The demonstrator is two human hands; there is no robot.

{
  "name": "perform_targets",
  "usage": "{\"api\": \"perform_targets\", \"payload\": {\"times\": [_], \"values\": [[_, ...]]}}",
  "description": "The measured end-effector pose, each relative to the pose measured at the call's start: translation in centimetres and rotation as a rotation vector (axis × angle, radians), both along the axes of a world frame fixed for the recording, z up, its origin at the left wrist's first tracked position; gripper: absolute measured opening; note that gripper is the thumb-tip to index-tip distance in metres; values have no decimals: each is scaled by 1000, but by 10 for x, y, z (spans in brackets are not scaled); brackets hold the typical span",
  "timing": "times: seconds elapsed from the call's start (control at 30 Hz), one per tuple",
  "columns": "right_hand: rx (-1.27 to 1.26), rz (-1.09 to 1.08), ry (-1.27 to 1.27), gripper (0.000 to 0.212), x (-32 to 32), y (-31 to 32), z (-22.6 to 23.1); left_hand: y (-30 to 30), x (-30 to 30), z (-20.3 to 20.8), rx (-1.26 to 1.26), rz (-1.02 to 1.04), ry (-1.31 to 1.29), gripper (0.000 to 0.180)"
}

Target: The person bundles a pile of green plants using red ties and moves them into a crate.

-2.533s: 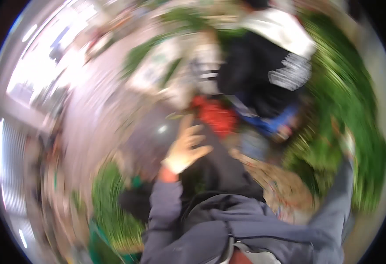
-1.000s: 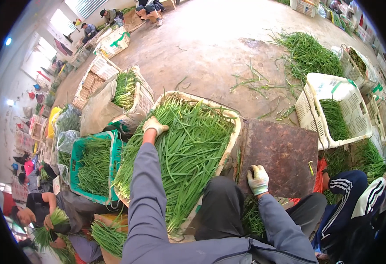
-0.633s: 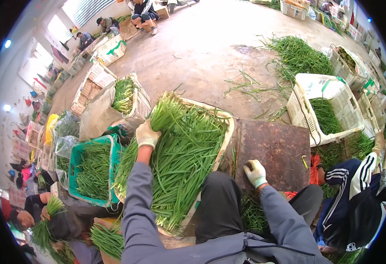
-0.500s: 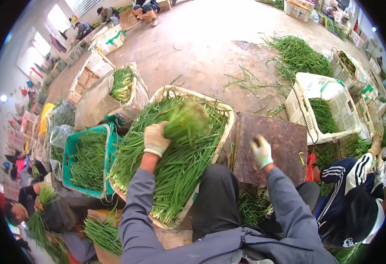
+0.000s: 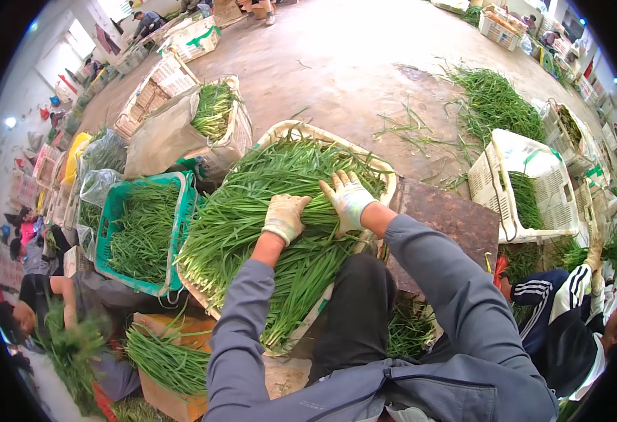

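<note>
A cream plastic crate in front of me is heaped with long, flat green chives, their pale ends toward the near left. My left hand, in a pale work glove, is closed on a bunch lying on top of the heap; its fingertips are partly hidden among the leaves. Just right of it, my gloved right hand lies on the chives with its fingers spread, pressing from above.
A rusty brown board adjoins the crate's right side. Left stands a green crate of chives; another cream crate is at right. Co-workers sit on both sides: a person in black and one in a striped jacket.
My left hand has brought the moving bunch down onto the heap. My right hand has come from over the brown board onto the chives. The view has shifted slightly.
</note>
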State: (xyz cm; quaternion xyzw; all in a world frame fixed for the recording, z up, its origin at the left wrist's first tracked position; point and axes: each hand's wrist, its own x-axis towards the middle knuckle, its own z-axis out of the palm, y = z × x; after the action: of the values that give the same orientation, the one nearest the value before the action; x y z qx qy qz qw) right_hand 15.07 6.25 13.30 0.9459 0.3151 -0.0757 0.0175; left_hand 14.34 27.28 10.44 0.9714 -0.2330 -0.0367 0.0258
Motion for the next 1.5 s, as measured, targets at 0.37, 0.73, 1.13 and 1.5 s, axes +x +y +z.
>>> {"api": "perform_targets", "payload": {"times": [0.37,0.73,1.13,1.5], "values": [[56,-36,226,46,34,10,17,-47,-137,-31,-1662,491,339,57],[-152,-12,633,101,-24,-4,72,-93,-88,-83,-2736,511,752,57],[322,-211,851,113,6,-20,1,-92,-92,-69,-2789,432,862,51],[830,-356,492,83,-17,-75,64,-127,-67,14,-2423,482,817,74]]}}
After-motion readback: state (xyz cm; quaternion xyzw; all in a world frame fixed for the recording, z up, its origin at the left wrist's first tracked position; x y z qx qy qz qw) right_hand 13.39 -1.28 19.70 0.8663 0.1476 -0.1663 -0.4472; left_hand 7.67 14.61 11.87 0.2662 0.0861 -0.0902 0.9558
